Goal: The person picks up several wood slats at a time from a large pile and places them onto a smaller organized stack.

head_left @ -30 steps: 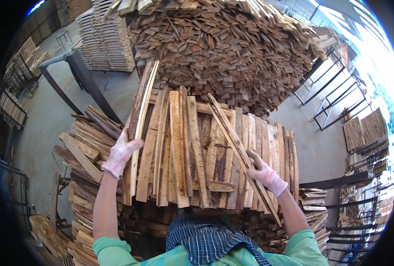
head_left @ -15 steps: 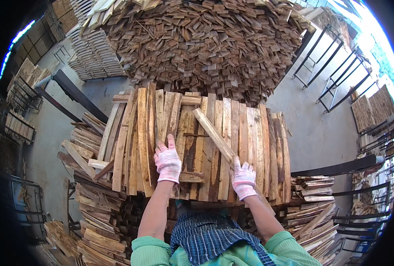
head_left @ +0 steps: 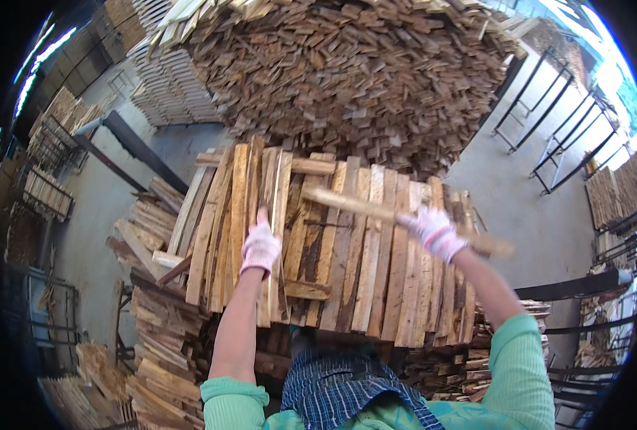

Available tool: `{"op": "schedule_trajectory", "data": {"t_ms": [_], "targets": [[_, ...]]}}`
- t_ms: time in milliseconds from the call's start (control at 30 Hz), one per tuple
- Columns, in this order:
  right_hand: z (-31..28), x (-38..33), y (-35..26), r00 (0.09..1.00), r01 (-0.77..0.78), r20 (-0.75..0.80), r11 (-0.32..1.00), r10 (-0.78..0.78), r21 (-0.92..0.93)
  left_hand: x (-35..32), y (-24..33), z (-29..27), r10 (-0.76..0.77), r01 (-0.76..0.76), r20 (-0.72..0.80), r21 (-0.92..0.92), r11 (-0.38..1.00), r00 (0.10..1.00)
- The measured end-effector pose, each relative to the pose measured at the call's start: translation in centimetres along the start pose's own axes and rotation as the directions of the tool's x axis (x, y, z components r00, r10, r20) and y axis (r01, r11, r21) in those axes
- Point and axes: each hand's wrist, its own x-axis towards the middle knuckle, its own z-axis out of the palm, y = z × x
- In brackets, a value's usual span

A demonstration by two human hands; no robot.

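A row of upright wooden slats [head_left: 365,251] lies side by side in front of me, with a gap left of its middle where darker slats and short crosspieces [head_left: 307,289] show. My left hand [head_left: 260,247], in a pinkish-white glove, is closed at the slats along the gap's left side; some of its fingers are hidden. Over the right part of the row, my right hand [head_left: 433,233], gloved alike and blurred, grips a loose wooden slat [head_left: 351,203] near its middle. That slat is raised and lies crosswise over the row, its left end above the gap.
A huge heap of short wood pieces [head_left: 361,86] rises beyond the row. Stacked slats [head_left: 164,358] stand at the lower left, more wood at the lower right. Metal frames [head_left: 537,97] stand on the grey floor at right; a dark bar [head_left: 143,152] is at left.
My right hand has swung up and to the right with its slat, which has turned closer to level. My left hand has moved slightly down, and its fingers have closed. The whole view has shifted.
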Motion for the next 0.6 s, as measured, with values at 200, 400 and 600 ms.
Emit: {"op": "schedule_trajectory", "data": {"t_ms": [200, 400, 600], "targets": [[3.5, 6.4, 4.8, 0.941, -0.244, 0.267, 0.963, 0.207, 0.113, -0.3, 3.3, -3.0, -0.085, 0.104, 0.095, -0.217, 0.971, 0.992], [3.2, 6.9, 4.5, 0.946, -0.204, 0.284, 0.967, 0.154, 0.153, 0.6, 1.8, 4.8, 0.118, -0.022, -0.179, 0.463, 0.886, 0.977], [2.5, 7.2, 5.6, 0.97, -0.176, 0.205, 0.959, 0.131, 0.221, 0.6, 0.5, 2.6, 0.07, -0.059, -0.157, 0.069, 0.996, 0.985]]}}
